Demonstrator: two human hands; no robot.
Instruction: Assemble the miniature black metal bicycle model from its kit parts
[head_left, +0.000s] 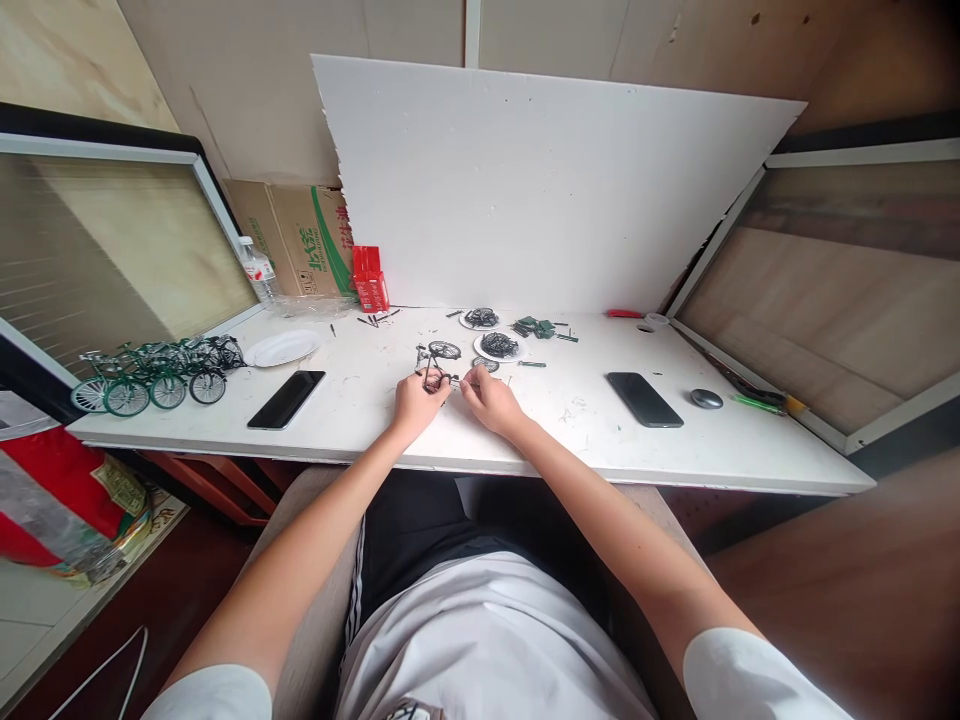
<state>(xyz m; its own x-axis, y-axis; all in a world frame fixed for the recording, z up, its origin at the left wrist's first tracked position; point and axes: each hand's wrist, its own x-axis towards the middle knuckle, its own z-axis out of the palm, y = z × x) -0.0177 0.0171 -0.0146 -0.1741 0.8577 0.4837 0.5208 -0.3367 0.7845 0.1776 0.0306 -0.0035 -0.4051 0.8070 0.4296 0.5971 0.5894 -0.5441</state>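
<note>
My left hand is closed around a small dark model bicycle, whose one spoked wheel points up and away from me. Close beside it, my right hand pinches at the model's right side; whatever lies between its fingertips is too small to make out. A loose little wheel lies on the white table just beyond the right fingers. Past it are a white plate of black parts and a second plate of black parts. Green flat pieces lie to their right.
Several finished-looking model bicycles stand at the left end, near a white plate. One phone lies left, another phone right. A red box, bottle, round grey object and white board edge the table.
</note>
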